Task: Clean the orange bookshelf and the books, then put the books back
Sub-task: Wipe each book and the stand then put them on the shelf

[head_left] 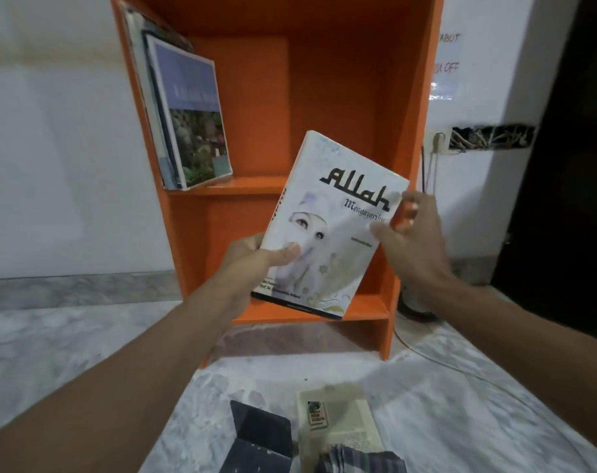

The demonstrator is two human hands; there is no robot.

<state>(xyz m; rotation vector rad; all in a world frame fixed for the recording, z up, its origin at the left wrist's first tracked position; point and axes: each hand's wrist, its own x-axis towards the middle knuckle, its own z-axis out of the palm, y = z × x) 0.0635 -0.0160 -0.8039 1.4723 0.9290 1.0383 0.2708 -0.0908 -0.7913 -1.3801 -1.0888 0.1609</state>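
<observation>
Left forearm extends up and forward from the lower left. The left hand (256,257) grips the lower left corner of a white paperback book (328,240), thumb (287,254) pressed flat on the front cover and fingers hidden behind it. The book is held tilted in the air, cover toward the camera, in front of the lower compartment of the orange bookshelf (358,80).

Right forearm enters from the lower right. The right hand (416,240) is at the book's right edge, fingers spread and loosely bent, not closed round it; contact cannot be confirmed.

Several books (191,114) lean against the left wall on the upper shelf. On the marble floor (68,343) below lie a dark book (259,431), a cream book (341,421) and a striped cloth (358,459).
</observation>
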